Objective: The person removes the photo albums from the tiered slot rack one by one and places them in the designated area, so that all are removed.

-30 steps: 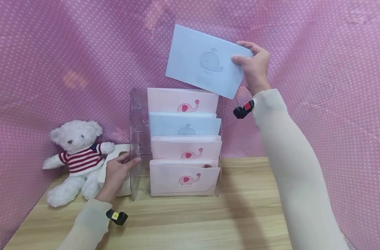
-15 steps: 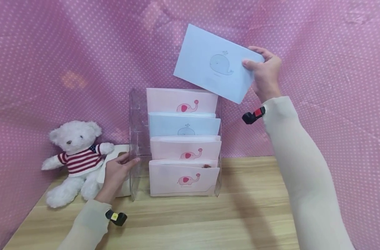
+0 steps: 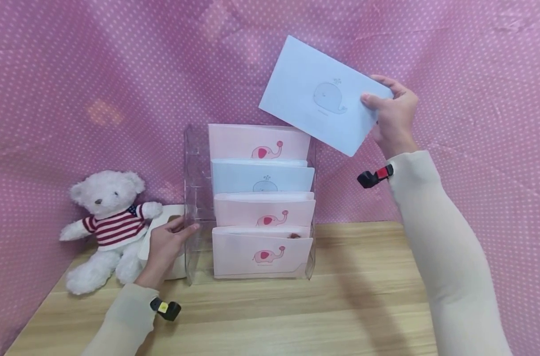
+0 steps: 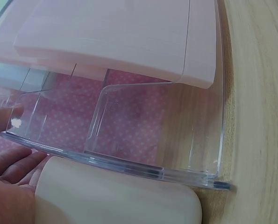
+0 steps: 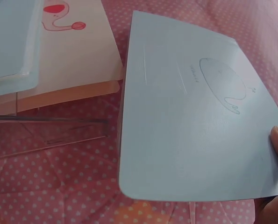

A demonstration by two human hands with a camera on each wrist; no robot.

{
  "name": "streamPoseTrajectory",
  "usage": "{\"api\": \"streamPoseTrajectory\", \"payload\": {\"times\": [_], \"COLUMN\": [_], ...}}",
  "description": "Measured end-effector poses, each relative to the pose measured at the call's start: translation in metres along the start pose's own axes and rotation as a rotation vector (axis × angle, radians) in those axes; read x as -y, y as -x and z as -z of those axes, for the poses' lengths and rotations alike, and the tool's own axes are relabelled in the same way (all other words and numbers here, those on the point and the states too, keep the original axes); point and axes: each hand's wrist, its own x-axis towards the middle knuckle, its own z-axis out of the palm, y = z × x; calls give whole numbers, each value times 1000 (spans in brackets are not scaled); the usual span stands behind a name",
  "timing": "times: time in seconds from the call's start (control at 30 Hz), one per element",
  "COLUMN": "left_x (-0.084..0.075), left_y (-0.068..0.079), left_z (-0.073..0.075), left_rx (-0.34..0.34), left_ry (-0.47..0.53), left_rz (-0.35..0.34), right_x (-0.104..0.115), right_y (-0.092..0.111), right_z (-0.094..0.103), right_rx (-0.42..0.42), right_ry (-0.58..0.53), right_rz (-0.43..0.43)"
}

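My right hand (image 3: 396, 116) pinches a light blue booklet (image 3: 314, 123) by its right end, thumb on the whale-printed cover and fingers behind. The booklet is tilted in the air, its lower edge just in front of the top right of the clear plastic rack (image 3: 197, 198). My left hand (image 3: 165, 249) holds the rack's left side wall, thumb on the inner face and fingers outside, as the left wrist view also shows. Standing in the rack's tiers are pink elephant booklets, the lowest one (image 3: 261, 269) in front, and one blue whale booklet (image 3: 225, 180).
A white teddy bear (image 3: 118, 232) in a striped sweater sits left of the rack. Between them, partly behind my left hand, stands a cream rounded object (image 4: 120, 196). A pink dotted cloth (image 3: 363, 29) hangs behind the wooden table (image 3: 261, 316).
My right hand has moved right and slightly down with the blue booklet, which tilts a little more. The left hand and the rack stay in place.
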Motion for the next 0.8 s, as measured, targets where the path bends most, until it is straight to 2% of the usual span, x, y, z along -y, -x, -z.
{"api": "streamPoseTrajectory", "payload": {"times": [0.4,0.63,0.8], "left_x": [1,2,1], "left_y": [1,-1,2], "left_z": [1,2,1], "left_rx": [-11,-12,-7], "left_ry": [-17,-31,-20], "left_rz": [-2,0,4], "right_x": [-2,-6,-15], "right_y": [16,31,44], "right_z": [39,59,73], "right_rx": [-90,-147,-150], "right_ry": [-15,-33,-52], "right_rz": [1,-25,-9]}}
